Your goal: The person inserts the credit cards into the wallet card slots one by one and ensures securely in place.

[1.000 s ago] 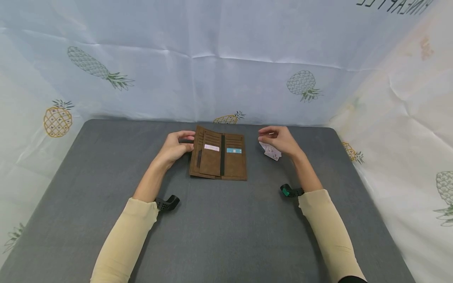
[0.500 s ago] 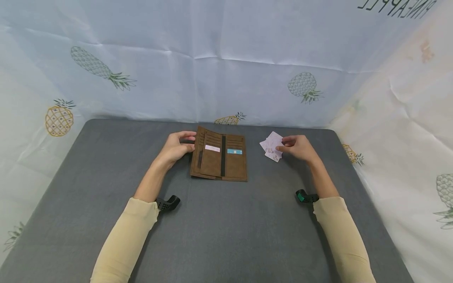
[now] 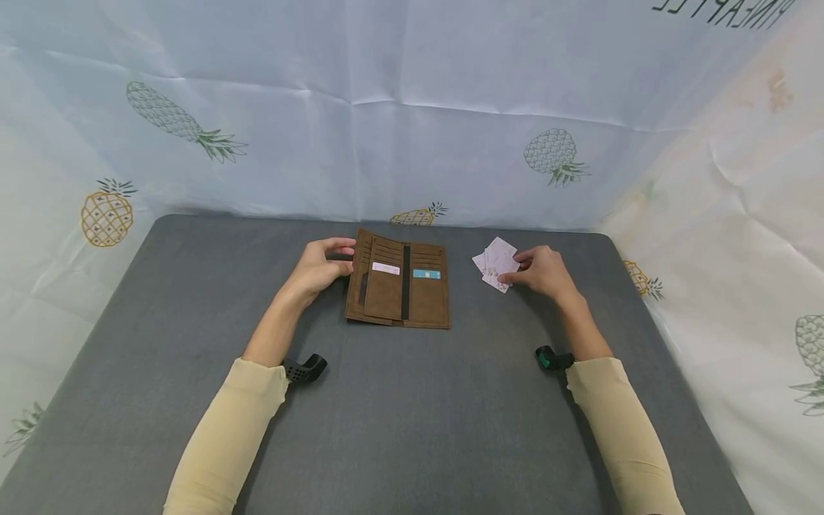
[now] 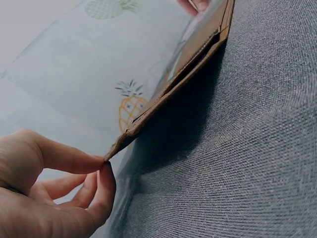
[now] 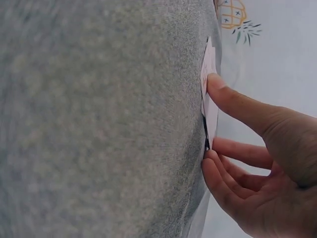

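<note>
A brown wallet (image 3: 386, 299) lies spread on the grey table, its left flap slightly raised. The left hand (image 3: 314, 266) pinches that flap's edge between thumb and fingertips, which the left wrist view shows closely. A pink card (image 3: 385, 268) and a blue card (image 3: 427, 275) stick out of the wallet's slots. To the right of the wallet, several pale pink cards (image 3: 497, 256) lie overlapped in a small fan. The right hand (image 3: 546, 273) holds the top card by its right side; in the right wrist view its thumb (image 5: 218, 85) lies on the card face and the fingers are at the edge.
A grey table (image 3: 412, 415) spreads under both arms. Behind it and at the sides hangs a white cloth (image 3: 360, 157) printed with pineapples. Each wrist carries a black camera mount (image 3: 305, 368).
The right hand has moved right from over the cards to their right side, uncovering them, and its thumb has then slid a little left onto them. The left hand keeps holding the wallet flap.
</note>
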Tool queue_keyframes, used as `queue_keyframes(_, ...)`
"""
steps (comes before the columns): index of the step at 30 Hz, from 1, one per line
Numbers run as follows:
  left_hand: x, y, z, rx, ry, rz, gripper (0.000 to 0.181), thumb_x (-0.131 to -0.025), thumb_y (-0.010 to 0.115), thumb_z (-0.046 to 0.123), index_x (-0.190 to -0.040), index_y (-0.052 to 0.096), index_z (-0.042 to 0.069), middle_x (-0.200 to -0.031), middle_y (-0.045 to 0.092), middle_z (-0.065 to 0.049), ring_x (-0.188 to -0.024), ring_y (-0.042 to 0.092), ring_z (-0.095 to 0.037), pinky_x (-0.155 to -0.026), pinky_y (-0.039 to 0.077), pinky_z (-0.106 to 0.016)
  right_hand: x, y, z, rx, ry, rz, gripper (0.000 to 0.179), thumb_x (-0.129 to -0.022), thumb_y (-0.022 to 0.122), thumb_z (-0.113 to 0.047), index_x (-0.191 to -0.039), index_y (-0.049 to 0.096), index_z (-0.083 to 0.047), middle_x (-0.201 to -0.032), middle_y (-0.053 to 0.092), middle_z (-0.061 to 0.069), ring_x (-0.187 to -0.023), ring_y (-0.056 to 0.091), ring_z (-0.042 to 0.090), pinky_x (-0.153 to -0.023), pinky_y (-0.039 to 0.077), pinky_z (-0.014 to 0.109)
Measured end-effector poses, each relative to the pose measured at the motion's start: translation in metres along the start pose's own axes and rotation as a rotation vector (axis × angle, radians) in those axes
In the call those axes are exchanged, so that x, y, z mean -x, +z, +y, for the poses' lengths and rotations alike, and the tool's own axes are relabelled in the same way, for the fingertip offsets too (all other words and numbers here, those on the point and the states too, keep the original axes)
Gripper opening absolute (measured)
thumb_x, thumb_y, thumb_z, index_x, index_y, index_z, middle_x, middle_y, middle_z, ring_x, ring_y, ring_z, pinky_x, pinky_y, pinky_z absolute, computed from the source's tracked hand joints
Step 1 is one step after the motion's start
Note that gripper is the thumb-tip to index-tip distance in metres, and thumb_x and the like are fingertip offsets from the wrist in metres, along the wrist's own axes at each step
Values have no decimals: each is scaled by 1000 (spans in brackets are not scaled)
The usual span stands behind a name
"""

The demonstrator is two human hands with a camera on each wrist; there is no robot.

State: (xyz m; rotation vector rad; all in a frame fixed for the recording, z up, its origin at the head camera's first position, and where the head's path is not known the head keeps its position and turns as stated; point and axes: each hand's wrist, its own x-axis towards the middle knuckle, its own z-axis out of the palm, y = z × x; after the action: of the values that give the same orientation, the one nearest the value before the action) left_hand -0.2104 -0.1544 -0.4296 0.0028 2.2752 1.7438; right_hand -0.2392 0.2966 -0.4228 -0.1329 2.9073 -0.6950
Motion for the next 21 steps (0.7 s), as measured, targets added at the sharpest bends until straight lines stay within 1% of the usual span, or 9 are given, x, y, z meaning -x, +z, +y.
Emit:
queue_keyframes(5,0,0,1,-2,1,3,58,-103,60,-7,-160,53,6,-153,53,-25,-120,67,-37,-107,54,-45,0,1,1,6,9,9,67,-89,91,-34,-134,68,10,-118,71,28,-103,64,35,-86,53,43)
queue_keyframes(9,-1,0,0,-4,-2,-2,59,-103,60,-7,-160,53,7,-153,53,-25,-120,67,-35,-107,54,-44,1,1,3,-16,12,15,66,-89,91,-32,-132,64,11,-111,66,24,-96,59,32,-79,48,36)
queue_keyframes(13,-1,1,0,-3,-1,-1,58,-103,61,-7,-160,53,7,-153,53,-24,-118,67,-34,-106,54,-43,2,0,1,-57,-17,39,66,-88,92,-28,-131,59,11,-105,63,21,-89,58,28,-73,46,32)
queue_keyframes(15,-1,0,0,-3,1,1,58,-103,61,-7,-159,53,7,-153,53,-24,-117,68,-33,-105,54,-43,2,0,1,-86,-38,48,65,-89,91,-24,-133,58,10,-104,65,21,-85,59,24,-71,46,29)
queue_keyframes(17,0,0,1,-5,3,3,58,-103,61,-7,-159,54,6,-153,54,-24,-117,68,-32,-104,54,-42,2,0,0,-140,-63,35,62,-92,88,-18,-137,55,10,-105,70,25,-82,63,18,-70,48,26)
queue_keyframes(21,1,0,1,-9,8,5,58,-103,60,-7,-159,53,6,-153,54,-25,-117,68,-31,-104,54,-41,1,0,-1,-321,-101,-19,54,-101,75,-5,-145,48,9,-108,75,33,-78,71,8,-70,55,19)
